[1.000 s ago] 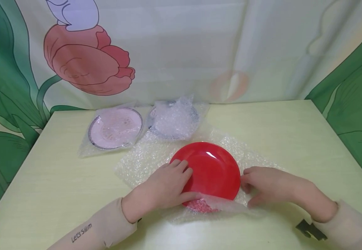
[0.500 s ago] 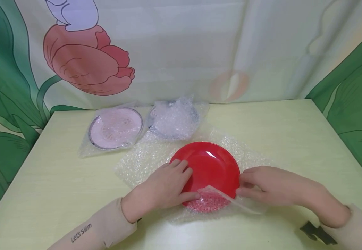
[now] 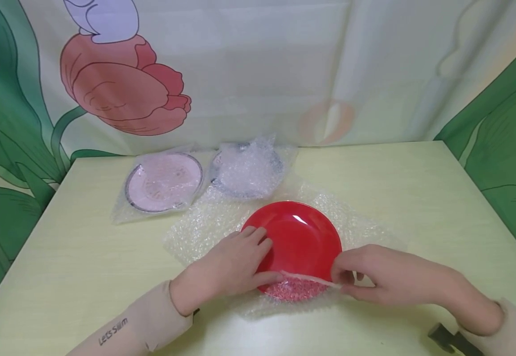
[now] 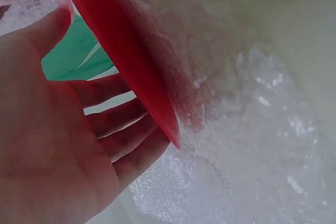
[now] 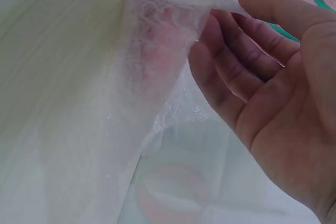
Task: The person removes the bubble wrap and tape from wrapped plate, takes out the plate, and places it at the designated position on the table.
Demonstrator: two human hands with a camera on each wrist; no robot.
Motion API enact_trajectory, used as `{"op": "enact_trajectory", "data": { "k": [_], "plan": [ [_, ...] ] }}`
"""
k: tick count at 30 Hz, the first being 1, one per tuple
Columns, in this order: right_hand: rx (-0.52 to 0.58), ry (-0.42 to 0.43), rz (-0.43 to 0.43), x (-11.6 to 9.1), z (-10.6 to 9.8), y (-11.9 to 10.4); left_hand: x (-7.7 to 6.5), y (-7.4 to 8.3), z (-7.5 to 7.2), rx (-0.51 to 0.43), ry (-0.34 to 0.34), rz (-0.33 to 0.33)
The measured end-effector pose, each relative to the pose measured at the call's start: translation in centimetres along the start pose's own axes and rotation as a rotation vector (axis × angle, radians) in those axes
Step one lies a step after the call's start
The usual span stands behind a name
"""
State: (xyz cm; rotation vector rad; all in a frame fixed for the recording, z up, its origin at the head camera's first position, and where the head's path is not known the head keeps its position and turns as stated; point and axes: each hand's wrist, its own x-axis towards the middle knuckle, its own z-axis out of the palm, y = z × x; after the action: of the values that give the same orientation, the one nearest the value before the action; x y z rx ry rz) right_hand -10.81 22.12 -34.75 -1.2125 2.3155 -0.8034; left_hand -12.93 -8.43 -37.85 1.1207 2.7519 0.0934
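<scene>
A glossy red plate [image 3: 302, 237] lies on a sheet of bubble wrap [image 3: 200, 232], whose near edge is folded up over the plate's front rim. My left hand [image 3: 235, 259] rests its fairly straight fingers on the plate's left side, and its thumb presses the end of the folded flap [image 3: 294, 290]. In the left wrist view those fingers touch the red rim [image 4: 136, 66]. At the plate's front right, my right hand [image 3: 387, 274] pinches the flap's edge between thumb and fingers. The right wrist view shows the wrap [image 5: 163, 45] stretching from this pinch.
Behind to the left lies a pale plate [image 3: 164, 183] with a dark rim, covered in clear wrap. Beside it sits another bubble-wrapped plate [image 3: 249, 170]. The pale wooden table [image 3: 84, 277] ends at a printed curtain [image 3: 249, 74].
My right hand has come from beside the plate's right rim to the flap's edge, gripping it and drawing it flat across the front. My left hand stays nearly still.
</scene>
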Motion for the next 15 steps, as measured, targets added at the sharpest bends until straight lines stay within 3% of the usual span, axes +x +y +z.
{"op": "enact_trajectory", "data": {
  "k": [8,15],
  "plan": [
    [0.013,0.009,-0.003,-0.17,0.06,0.18,-0.15,-0.24,-0.59,-0.047,-0.079,-0.03],
    [0.036,-0.014,-0.039,-0.35,0.16,0.51,-0.43,-0.59,-0.87,-0.08,-0.072,0.005]
  ]
}}
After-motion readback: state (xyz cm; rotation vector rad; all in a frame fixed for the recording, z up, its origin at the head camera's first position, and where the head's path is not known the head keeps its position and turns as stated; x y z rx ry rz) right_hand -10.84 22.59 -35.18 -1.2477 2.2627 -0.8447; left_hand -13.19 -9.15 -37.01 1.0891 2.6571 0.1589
